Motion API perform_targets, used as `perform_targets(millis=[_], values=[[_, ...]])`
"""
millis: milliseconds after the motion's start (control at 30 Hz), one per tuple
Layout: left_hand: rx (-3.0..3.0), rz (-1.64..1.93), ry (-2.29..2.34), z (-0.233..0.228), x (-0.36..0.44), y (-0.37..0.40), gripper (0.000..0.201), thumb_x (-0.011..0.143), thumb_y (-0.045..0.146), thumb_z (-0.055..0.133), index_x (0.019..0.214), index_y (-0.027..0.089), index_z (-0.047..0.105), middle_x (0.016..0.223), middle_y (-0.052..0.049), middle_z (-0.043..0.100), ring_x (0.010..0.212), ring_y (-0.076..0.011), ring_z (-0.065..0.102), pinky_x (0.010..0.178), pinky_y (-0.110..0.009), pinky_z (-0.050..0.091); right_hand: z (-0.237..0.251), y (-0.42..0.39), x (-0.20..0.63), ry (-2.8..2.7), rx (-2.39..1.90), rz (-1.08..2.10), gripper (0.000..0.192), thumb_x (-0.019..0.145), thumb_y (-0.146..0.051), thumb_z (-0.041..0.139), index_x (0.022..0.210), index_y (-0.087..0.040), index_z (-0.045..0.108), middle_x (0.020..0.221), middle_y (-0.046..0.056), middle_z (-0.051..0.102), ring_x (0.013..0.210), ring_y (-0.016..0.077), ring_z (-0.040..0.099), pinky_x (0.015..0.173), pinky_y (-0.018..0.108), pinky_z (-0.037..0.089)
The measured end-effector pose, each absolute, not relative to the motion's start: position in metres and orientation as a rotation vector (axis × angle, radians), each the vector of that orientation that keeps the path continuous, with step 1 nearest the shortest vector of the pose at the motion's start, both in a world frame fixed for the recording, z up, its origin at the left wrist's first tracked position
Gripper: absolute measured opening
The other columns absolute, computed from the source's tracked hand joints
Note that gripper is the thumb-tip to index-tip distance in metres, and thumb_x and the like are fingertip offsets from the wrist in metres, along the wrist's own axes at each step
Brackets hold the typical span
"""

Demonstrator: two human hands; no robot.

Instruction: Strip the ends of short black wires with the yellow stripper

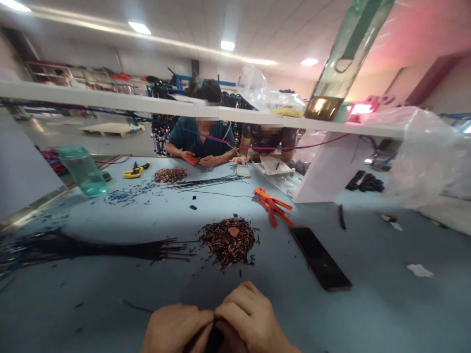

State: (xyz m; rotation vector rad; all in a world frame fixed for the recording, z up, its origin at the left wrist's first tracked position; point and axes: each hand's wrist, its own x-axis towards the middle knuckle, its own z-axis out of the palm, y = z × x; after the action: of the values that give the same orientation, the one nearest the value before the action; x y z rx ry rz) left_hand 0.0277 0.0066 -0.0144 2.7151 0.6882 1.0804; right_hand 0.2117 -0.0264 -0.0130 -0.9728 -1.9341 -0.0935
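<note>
Nearest the head camera, we record our left hand (174, 326) and right hand (250, 316) meeting, fingertips together and pinched on a slim black object (214, 338) between them, mostly hidden by the fingers; its material we cannot tell. Beyond our knuckles lies a loose heap of black and copper-coloured offcuts (226, 247), with a flat black rectangular phone (320, 257) to its right and a long bundle of thin black wires (110, 248) to its left.
</note>
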Motion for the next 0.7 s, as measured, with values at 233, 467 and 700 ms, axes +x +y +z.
perform_targets(millis=[233, 467, 700], values=[[2.583, 1.156, 0.779, -0.007, 0.030, 0.003, 0.017, 0.091, 0.018, 0.047, 0.085, 0.021, 0.063, 0.057, 0.002, 0.062, 0.046, -0.0117, 0.057, 0.048, -0.022, 0.039, -0.015, -0.029, 0.218, -1.953, -1.057, 0.085, 0.021, 0.093, -0.021, 0.043, 0.078, -0.020, 0.059, 0.067, 0.002, 0.062, 0.063, 0.0150, 0.056, 0.060, 0.027, 0.041], [2.581, 1.196, 0.757, -0.013, 0.025, 0.010, 0.019, 0.089, 0.010, 0.049, 0.094, 0.021, 0.063, 0.060, 0.002, 0.061, 0.051, -0.0112, 0.058, 0.051, -0.020, 0.042, -0.006, -0.026, 0.229, -1.992, -1.070, 0.124, 0.019, 0.090, -0.022, 0.044, 0.073, -0.021, 0.053, 0.065, 0.000, 0.062, 0.061, 0.0145, 0.056, 0.062, 0.028, 0.038], [2.688, 1.244, 0.795, -0.022, 0.020, 0.009, 0.019, 0.090, 0.012, 0.049, 0.098, 0.021, 0.064, 0.064, 0.001, 0.067, 0.052, -0.0121, 0.063, 0.052, -0.021, 0.046, -0.009, -0.025, 0.236, -1.976, -1.134, 0.178, 0.016, 0.086, -0.020, 0.045, 0.071, -0.020, 0.052, 0.063, 0.000, 0.060, 0.060, 0.0149, 0.055, 0.061, 0.028, 0.038]])
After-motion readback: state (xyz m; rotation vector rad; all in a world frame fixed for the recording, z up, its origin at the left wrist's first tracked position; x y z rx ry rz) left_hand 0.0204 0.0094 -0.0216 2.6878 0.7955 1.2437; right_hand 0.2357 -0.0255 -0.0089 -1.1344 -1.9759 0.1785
